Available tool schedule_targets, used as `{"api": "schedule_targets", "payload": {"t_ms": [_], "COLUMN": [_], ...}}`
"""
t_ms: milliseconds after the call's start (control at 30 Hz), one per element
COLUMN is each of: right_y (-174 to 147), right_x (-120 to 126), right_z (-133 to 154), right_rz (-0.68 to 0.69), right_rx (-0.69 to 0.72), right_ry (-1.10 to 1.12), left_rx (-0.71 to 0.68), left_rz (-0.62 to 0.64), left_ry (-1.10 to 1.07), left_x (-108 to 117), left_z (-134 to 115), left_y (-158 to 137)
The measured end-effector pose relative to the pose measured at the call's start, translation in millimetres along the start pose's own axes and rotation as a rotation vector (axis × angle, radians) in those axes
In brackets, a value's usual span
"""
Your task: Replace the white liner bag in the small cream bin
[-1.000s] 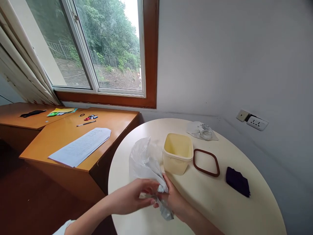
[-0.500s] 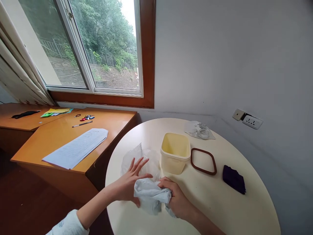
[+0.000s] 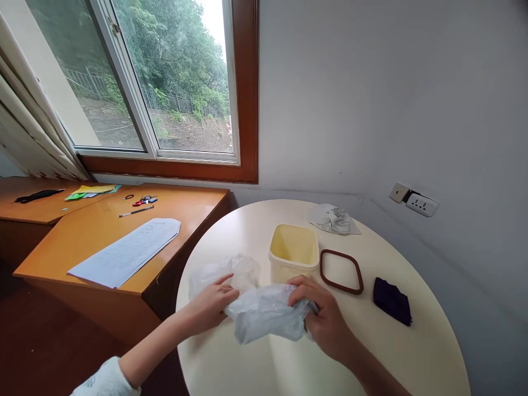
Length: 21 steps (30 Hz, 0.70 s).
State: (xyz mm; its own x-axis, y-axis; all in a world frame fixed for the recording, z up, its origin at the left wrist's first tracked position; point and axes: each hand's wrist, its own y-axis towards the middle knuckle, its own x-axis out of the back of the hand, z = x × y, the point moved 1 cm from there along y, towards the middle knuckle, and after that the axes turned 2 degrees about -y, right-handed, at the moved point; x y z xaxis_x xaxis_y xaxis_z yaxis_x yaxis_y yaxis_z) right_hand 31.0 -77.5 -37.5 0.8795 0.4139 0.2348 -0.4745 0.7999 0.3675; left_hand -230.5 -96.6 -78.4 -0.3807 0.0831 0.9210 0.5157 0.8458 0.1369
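Between my two hands a crumpled whitish plastic bag [image 3: 268,313] is stretched sideways above the near part of the round table. My left hand [image 3: 214,305] pinches its left end, with the index finger raised. Wrapped round the bag's right end is my right hand [image 3: 324,313]. Another translucent plastic bag [image 3: 243,269] lies on the table just beyond my left hand. Right behind the held bag stands a pale yellow square container [image 3: 293,247] without a lid; its lower front is partly covered by the bag and my right hand.
A brown square ring [image 3: 341,272] lies right of the container, with a folded dark purple cloth [image 3: 391,301] farther right. A clear crumpled bag [image 3: 335,219] rests at the back of the round table [image 3: 363,363]. Papers [image 3: 127,250], keys [image 3: 145,201] and a pen [image 3: 136,211] lie on the wooden desk.
My left hand has gone from spread fingers to pinching the bag's left end. My right hand has moved right and slightly up, and the bag is now drawn out wider between them.
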Motion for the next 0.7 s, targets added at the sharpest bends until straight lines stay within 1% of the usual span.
{"api": "schedule_targets", "payload": {"t_ms": [100,167,233,300,367,400,467,533,567,600,700], "right_y": [7,13,21,30,39,43,49,54,56,58,64], "right_x": [31,53,74,93,107,114,128,141,148,155,173], "right_z": [16,24,32,41,53,59,72,83,87,89,91], "right_rz": [-0.155,-0.295,-0.472,-0.63,-0.732,-0.772,-0.841,-0.881,-0.89,-0.888,-0.863], "right_rx": [0.054,0.072,0.088,0.108,0.13,0.141,0.174,0.208,0.221,0.228,0.212], "right_ry": [0.002,0.023,0.057,0.126,0.202,0.231,0.262,0.264,0.255,0.241,0.182], "left_rx": [0.14,0.202,0.215,0.189,0.183,0.166,0.109,0.096,0.105,0.123,0.169], "left_rz": [-0.065,-0.182,-0.331,-0.505,-0.639,-0.695,-0.79,-0.804,-0.787,-0.738,-0.472], "left_ry": [0.173,0.189,0.116,0.024,-0.091,-0.164,-0.33,-0.469,-0.501,-0.516,-0.479], "left_x": [29,57,86,110,125,128,125,114,107,98,76], "left_z": [11,11,4,-9,-24,-31,-44,-53,-56,-59,-63], "left_y": [1,6,19,40,67,82,111,137,148,157,171]}}
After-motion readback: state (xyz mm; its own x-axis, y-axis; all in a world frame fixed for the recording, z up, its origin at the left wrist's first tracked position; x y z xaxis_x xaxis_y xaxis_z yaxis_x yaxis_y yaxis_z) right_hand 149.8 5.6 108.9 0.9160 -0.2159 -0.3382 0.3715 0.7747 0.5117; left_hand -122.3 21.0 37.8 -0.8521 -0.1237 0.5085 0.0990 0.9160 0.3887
